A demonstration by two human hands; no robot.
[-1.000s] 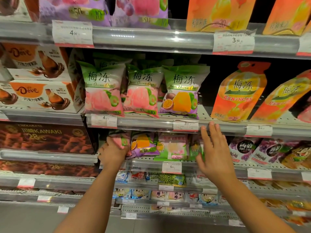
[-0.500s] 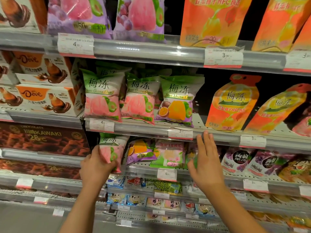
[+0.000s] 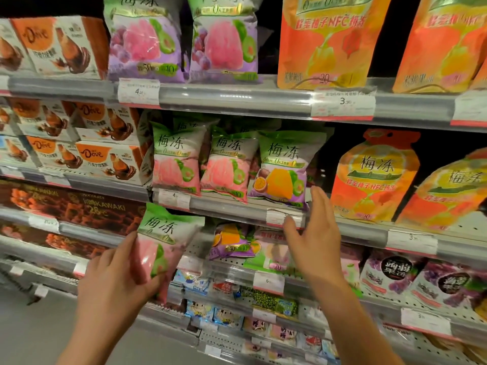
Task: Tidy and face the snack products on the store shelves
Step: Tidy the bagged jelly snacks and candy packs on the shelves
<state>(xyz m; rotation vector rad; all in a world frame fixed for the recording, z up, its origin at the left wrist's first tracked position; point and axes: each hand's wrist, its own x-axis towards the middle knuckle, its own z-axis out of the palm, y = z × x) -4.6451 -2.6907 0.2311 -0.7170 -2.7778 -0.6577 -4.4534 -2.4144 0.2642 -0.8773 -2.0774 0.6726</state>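
Note:
My left hand [image 3: 116, 280] grips a green-and-pink jelly bag [image 3: 163, 243] by its lower part and holds it in front of the shelves, just below the middle shelf rail [image 3: 232, 209]. Two matching pink bags [image 3: 176, 159] stand on that shelf beside a passion-fruit bag [image 3: 283, 169]. My right hand [image 3: 313, 238] is open with straight fingers, its fingertips by the lower right corner of the passion-fruit bag. On the shelf below, another passion-fruit bag [image 3: 230, 241] and a light green bag [image 3: 271, 254] lie behind my hands.
Orange pouches [image 3: 374, 177] fill the right side of the middle shelf. Dove chocolate boxes [image 3: 105, 159] are stacked at the left, brown Kawaki boxes [image 3: 79, 209] under them. Purple grape bags [image 3: 395, 272] sit lower right. Purple-and-pink bags [image 3: 147, 43] stand on the top shelf.
My left hand has pulled the pink bag out of the lower shelf and lifted it forward. My right hand has risen from the lower shelf toward the passion-fruit bag.

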